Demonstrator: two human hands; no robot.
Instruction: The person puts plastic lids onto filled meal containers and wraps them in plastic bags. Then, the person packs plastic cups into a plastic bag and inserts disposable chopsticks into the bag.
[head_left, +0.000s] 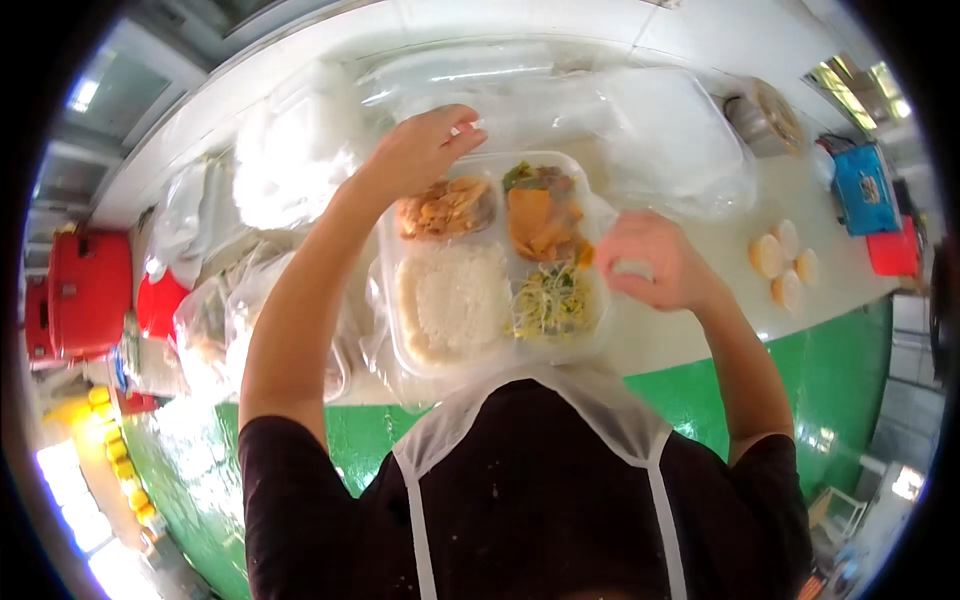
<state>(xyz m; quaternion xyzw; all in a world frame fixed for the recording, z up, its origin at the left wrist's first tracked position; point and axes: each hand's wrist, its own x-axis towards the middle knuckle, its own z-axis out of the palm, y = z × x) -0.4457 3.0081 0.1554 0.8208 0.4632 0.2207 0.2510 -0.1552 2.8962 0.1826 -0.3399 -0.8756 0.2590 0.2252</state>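
Right grip (662,258) (blurred) beside food tray (499,246), left grip (425,148) near, contact unclear

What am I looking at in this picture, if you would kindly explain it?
There is no machine here: these are a person's own bare hands, seen by a camera worn on the head, looking forward and down. On the pale table is a compartmented tray holding rice and other food. Clear plastic packaging lies beyond it; small round yellowish items sit to the right. The left hand is near the tray's far left corner, the right hand by its right edge; whether either holds anything, I cannot tell.
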